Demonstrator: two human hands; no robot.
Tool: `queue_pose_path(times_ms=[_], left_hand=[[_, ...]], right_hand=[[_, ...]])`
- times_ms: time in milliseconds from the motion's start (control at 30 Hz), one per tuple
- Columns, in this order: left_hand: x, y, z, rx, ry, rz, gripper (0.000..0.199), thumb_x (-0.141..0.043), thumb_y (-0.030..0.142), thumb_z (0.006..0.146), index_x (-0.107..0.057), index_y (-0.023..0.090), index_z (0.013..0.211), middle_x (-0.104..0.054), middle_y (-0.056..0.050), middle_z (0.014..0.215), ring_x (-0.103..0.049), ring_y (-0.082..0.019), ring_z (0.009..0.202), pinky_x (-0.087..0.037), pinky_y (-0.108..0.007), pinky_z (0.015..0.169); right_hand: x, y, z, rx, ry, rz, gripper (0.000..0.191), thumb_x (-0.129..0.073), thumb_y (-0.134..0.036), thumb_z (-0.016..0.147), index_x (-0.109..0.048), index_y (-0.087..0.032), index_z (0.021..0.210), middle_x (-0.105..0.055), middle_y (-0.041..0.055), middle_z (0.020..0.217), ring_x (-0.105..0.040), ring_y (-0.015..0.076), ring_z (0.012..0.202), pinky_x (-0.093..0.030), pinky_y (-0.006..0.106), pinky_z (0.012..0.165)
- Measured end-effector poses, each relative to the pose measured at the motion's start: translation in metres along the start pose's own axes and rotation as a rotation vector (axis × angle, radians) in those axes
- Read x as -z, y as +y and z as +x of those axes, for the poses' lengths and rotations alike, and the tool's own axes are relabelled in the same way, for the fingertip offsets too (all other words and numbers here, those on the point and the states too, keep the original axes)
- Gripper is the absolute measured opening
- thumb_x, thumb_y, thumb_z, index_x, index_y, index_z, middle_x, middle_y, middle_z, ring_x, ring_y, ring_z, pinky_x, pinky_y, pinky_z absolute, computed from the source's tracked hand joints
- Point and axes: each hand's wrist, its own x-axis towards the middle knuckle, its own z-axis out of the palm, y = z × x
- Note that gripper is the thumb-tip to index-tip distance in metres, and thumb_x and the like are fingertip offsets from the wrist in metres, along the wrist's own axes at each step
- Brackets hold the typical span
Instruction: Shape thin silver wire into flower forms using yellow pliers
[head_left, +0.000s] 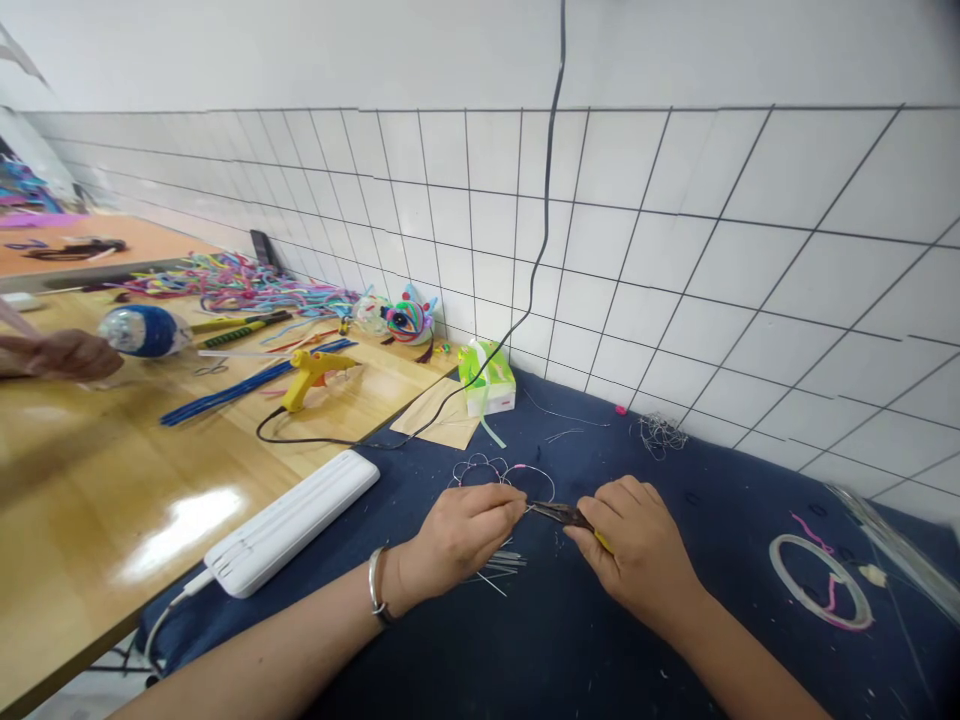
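My left hand [469,535] is closed in a pinch on a thin wire loop [553,482] with a bit of pink on it. The fingers hide where they grip it. My right hand [637,545] is wrapped round a pair of pliers [562,513], whose dark jaws point left and reach the wire by my left fingertips. Whether the jaws bite on the wire is too small to tell. Just behind my left hand lies a flower-shaped wire piece [478,467]. Short cut wires [508,562] lie on the dark blue cloth below the hands.
Left of me are a white power bank [292,522], a yellow glue gun [311,378] and blue stems [225,395]. Behind stands a green-and-white box [487,378]. A wire tangle [660,433] and a white ring [781,600] lie rightward. Another person's hand [75,357] is at far left.
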Motion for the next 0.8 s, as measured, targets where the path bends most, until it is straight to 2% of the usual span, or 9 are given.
queue_pose_path(times_ms=[333, 533, 667, 800], left_hand=[[0.0015, 0.002, -0.0001, 0.019, 0.015, 0.025, 0.019, -0.052, 0.01, 0.08, -0.057, 0.017, 0.097, -0.064, -0.006, 0.098, -0.062, -0.012, 0.081, -0.052, -0.022, 0.068], [0.0017, 0.0004, 0.0009, 0.049, -0.004, -0.02, 0.022, -0.05, 0.009, 0.081, -0.057, 0.017, 0.1, -0.064, -0.007, 0.099, -0.061, -0.013, 0.084, -0.052, -0.024, 0.071], [0.0014, 0.001, 0.0045, 0.118, -0.003, -0.125, 0.02, -0.049, 0.009, 0.082, -0.057, 0.016, 0.098, -0.064, -0.007, 0.097, -0.06, -0.013, 0.086, -0.051, -0.024, 0.074], [0.0013, 0.0043, 0.0092, 0.27, -0.008, -0.219, 0.013, -0.048, 0.012, 0.083, -0.059, 0.016, 0.089, -0.064, -0.003, 0.082, -0.059, -0.011, 0.077, -0.049, -0.022, 0.069]], right_hand=[[-0.0015, 0.0006, -0.0005, 0.02, 0.029, 0.01, 0.018, -0.047, -0.032, 0.085, -0.057, -0.018, 0.078, -0.051, 0.0021, 0.07, -0.04, 0.0149, 0.07, -0.025, 0.03, 0.066], [-0.0035, 0.0002, -0.0016, 0.014, -0.008, 0.035, 0.019, -0.046, -0.032, 0.085, -0.056, -0.018, 0.076, -0.051, 0.0015, 0.07, -0.038, 0.0148, 0.069, -0.025, 0.03, 0.065], [-0.0049, 0.0002, -0.0023, 0.02, -0.001, 0.021, 0.02, -0.046, -0.034, 0.086, -0.057, -0.018, 0.079, -0.051, 0.0019, 0.071, -0.039, 0.0151, 0.07, -0.026, 0.03, 0.065], [-0.0077, 0.003, -0.0023, -0.019, 0.049, -0.009, 0.023, -0.045, -0.035, 0.086, -0.058, -0.017, 0.078, -0.05, 0.0034, 0.073, -0.04, 0.0158, 0.072, -0.027, 0.03, 0.067]])
